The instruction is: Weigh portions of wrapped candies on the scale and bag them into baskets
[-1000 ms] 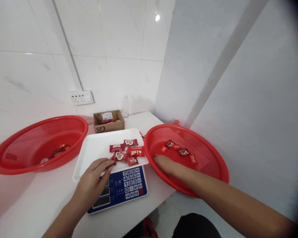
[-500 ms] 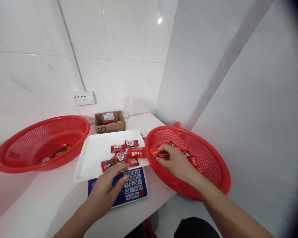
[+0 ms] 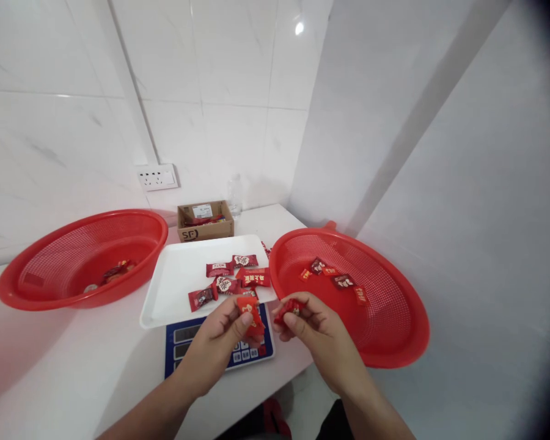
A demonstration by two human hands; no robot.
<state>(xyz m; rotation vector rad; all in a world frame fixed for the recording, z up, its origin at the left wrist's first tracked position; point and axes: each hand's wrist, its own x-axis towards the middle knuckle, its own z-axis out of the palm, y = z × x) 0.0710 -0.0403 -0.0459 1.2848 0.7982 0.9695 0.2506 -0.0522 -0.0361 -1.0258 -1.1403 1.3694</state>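
My left hand (image 3: 220, 339) pinches a red candy wrapper (image 3: 251, 315) above the blue scale keypad (image 3: 220, 348). Close beside it my right hand (image 3: 311, 330) pinches a second red candy (image 3: 288, 308). Both hands meet at the front of the white tray (image 3: 174, 287), on which several red wrapped candies (image 3: 233, 278) lie. The red mesh basket on the right (image 3: 394, 330) holds several more candies (image 3: 332, 278).
A second red mesh basket (image 3: 50, 293) sits at the left with a few candies (image 3: 114, 272) inside. A small cardboard box (image 3: 205, 221) and a clear bottle (image 3: 234, 197) stand at the back by the wall socket (image 3: 156, 176). The counter edge runs just below the scale.
My right hand came out of the right basket with a candy and moved left. My left hand rose from the keypad, now pinching a candy, and the two hands came together.
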